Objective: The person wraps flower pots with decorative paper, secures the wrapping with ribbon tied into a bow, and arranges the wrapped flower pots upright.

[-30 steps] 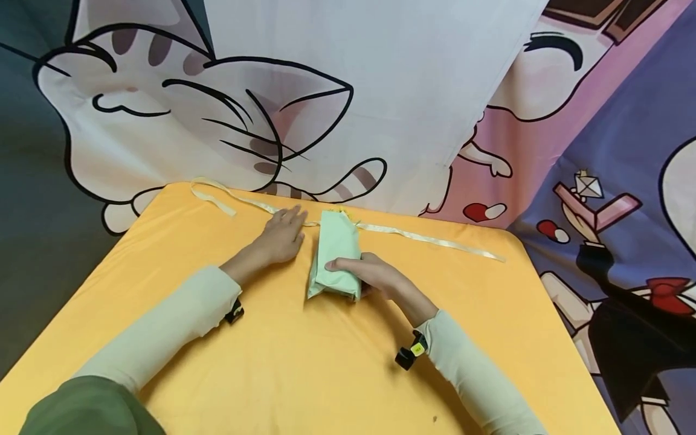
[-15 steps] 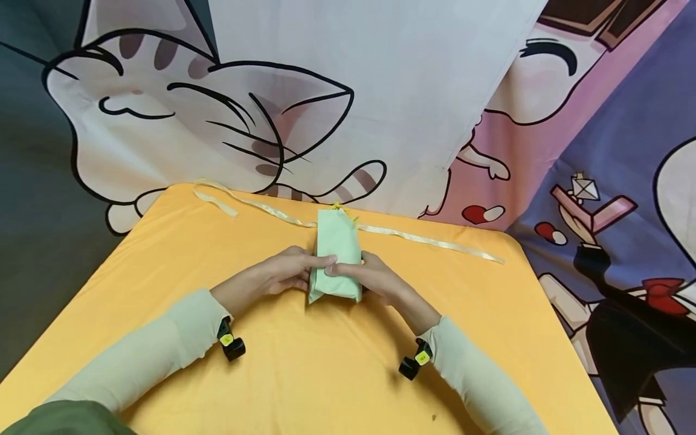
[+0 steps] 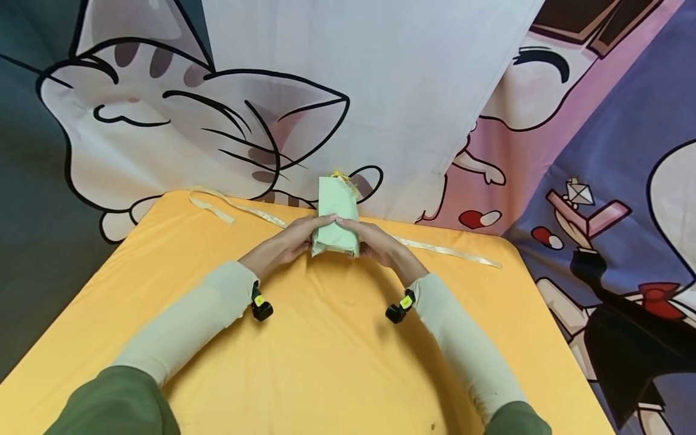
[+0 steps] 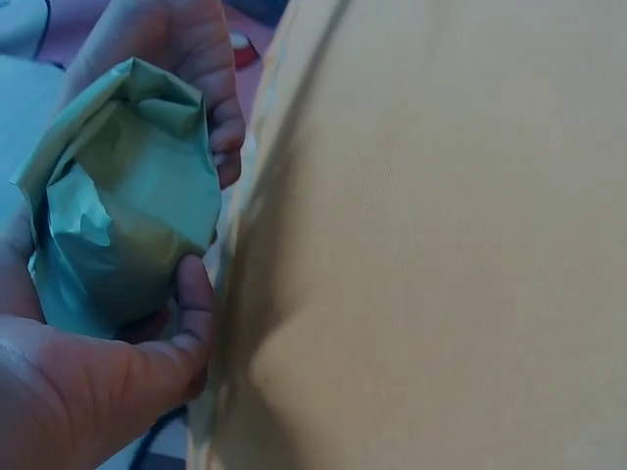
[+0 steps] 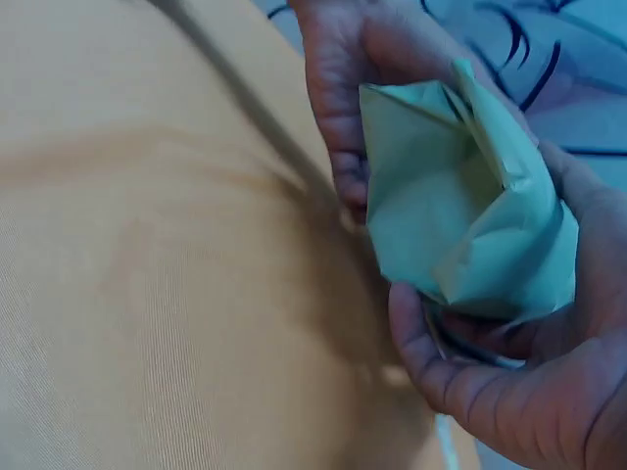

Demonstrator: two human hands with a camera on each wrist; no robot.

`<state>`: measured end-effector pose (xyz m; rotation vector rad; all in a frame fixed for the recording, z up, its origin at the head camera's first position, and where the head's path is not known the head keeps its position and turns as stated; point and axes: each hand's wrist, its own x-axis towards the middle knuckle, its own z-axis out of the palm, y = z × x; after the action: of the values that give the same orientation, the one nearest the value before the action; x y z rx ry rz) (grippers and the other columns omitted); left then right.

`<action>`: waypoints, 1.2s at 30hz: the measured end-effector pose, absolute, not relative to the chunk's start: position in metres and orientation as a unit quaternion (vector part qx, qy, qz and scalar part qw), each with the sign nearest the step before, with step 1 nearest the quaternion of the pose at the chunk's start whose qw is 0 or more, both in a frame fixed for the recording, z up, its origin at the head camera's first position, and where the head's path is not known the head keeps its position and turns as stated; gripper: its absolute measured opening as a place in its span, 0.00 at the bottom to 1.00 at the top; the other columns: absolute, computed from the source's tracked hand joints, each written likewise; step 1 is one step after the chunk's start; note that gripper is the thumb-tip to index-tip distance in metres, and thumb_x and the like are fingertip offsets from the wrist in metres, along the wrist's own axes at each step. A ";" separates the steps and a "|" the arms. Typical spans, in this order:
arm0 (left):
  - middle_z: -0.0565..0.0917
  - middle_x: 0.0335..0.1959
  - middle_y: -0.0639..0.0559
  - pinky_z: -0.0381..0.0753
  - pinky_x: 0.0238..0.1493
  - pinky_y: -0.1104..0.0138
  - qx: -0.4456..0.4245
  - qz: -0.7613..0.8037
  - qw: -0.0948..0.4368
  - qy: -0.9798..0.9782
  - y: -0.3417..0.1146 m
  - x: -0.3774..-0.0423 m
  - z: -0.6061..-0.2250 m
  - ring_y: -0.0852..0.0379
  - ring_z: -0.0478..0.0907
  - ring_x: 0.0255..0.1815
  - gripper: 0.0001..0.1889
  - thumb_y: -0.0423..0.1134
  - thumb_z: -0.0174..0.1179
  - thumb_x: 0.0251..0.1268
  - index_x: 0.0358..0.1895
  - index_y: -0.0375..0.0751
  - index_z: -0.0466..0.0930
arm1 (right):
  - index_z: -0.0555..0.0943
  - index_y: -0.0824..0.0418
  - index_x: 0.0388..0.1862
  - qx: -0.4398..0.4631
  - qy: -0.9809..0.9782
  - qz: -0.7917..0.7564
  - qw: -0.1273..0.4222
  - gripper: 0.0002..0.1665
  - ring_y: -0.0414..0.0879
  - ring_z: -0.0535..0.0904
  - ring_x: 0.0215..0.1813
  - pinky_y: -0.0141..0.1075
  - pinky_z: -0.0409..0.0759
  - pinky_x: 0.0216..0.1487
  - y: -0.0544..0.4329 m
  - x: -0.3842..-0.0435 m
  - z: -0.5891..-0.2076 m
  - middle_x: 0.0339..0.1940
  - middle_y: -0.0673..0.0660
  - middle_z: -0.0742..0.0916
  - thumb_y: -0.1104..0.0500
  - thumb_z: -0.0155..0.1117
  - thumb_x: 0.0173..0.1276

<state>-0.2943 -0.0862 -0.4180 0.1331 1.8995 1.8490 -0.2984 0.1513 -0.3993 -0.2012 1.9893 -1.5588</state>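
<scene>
A small bundle wrapped in light green paper [image 3: 338, 202] is held between both hands over the far part of the table. Bits of yellow [image 3: 341, 176], like tiny flowers, poke out at its top. My left hand [image 3: 290, 240] grips its left side, thumb across the front. From the other side my right hand [image 3: 375, 240] grips it, and the two thumbs nearly meet. Folded paper at the bundle's lower end [image 4: 137, 196] faces the left wrist camera. Behind the hands a pale yellow ribbon [image 3: 446, 249] lies across the table, its middle hidden.
A yellow cloth [image 3: 326, 350] covers the table. Fabric printed with a cartoon cat [image 3: 217, 121] hangs right behind its far edge, and more printed fabric [image 3: 598, 241] hangs to the right. One ribbon end [image 3: 212, 208] curls at the far left.
My left hand has left the ribbon and come onto the bundle's left side. Both hands have since raised the bundle and moved it away from me, while the ribbon stays on the table.
</scene>
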 end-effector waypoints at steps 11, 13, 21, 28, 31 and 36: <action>0.86 0.57 0.50 0.84 0.55 0.66 0.045 0.659 0.270 0.700 -0.090 -0.281 -0.428 0.55 0.84 0.52 0.32 0.64 0.57 0.87 0.71 0.38 0.78 | 0.80 0.61 0.70 -0.055 0.741 -0.586 0.322 0.36 0.50 0.87 0.49 0.42 0.91 0.50 0.150 -0.288 -0.414 0.55 0.59 0.88 0.31 0.58 0.87; 0.87 0.57 0.50 0.84 0.55 0.66 0.045 0.655 0.274 0.703 -0.090 -0.272 -0.426 0.56 0.85 0.51 0.33 0.65 0.57 0.87 0.72 0.38 0.78 | 0.81 0.61 0.68 -0.059 0.742 -0.584 0.324 0.36 0.50 0.87 0.47 0.42 0.91 0.49 0.151 -0.279 -0.413 0.53 0.58 0.89 0.31 0.57 0.87; 0.92 0.51 0.51 0.86 0.50 0.67 0.045 0.658 0.281 0.697 -0.087 -0.235 -0.423 0.58 0.88 0.45 0.34 0.63 0.58 0.87 0.69 0.33 0.81 | 0.84 0.63 0.62 -0.058 0.743 -0.573 0.341 0.35 0.50 0.87 0.40 0.41 0.90 0.47 0.157 -0.244 -0.411 0.45 0.55 0.90 0.32 0.58 0.87; 0.79 0.65 0.38 0.82 0.55 0.66 0.023 0.646 0.221 0.730 -0.081 -0.223 -0.424 0.53 0.80 0.56 0.32 0.65 0.63 0.83 0.57 0.33 0.87 | 0.83 0.64 0.63 -0.062 0.748 -0.579 0.319 0.34 0.48 0.87 0.40 0.40 0.89 0.48 0.158 -0.234 -0.410 0.44 0.53 0.91 0.34 0.60 0.88; 0.72 0.69 0.35 0.81 0.57 0.64 0.014 0.635 0.215 0.742 -0.082 -0.224 -0.421 0.51 0.78 0.58 0.35 0.69 0.63 0.81 0.58 0.34 0.87 | 0.81 0.64 0.66 -0.059 0.750 -0.585 0.305 0.35 0.48 0.87 0.42 0.40 0.89 0.49 0.156 -0.234 -0.409 0.46 0.53 0.91 0.34 0.61 0.87; 0.92 0.53 0.43 0.88 0.52 0.63 0.000 0.646 0.247 0.722 -0.086 -0.228 -0.419 0.55 0.89 0.45 0.35 0.67 0.65 0.82 0.64 0.34 0.82 | 0.83 0.65 0.64 -0.038 0.756 -0.580 0.302 0.37 0.48 0.89 0.40 0.41 0.92 0.48 0.152 -0.233 -0.411 0.43 0.53 0.93 0.32 0.64 0.85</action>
<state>-0.2276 -0.0865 -0.4195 -0.0013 1.9692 1.7617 -0.2333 0.1522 -0.4112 -0.1006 2.0049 -1.5383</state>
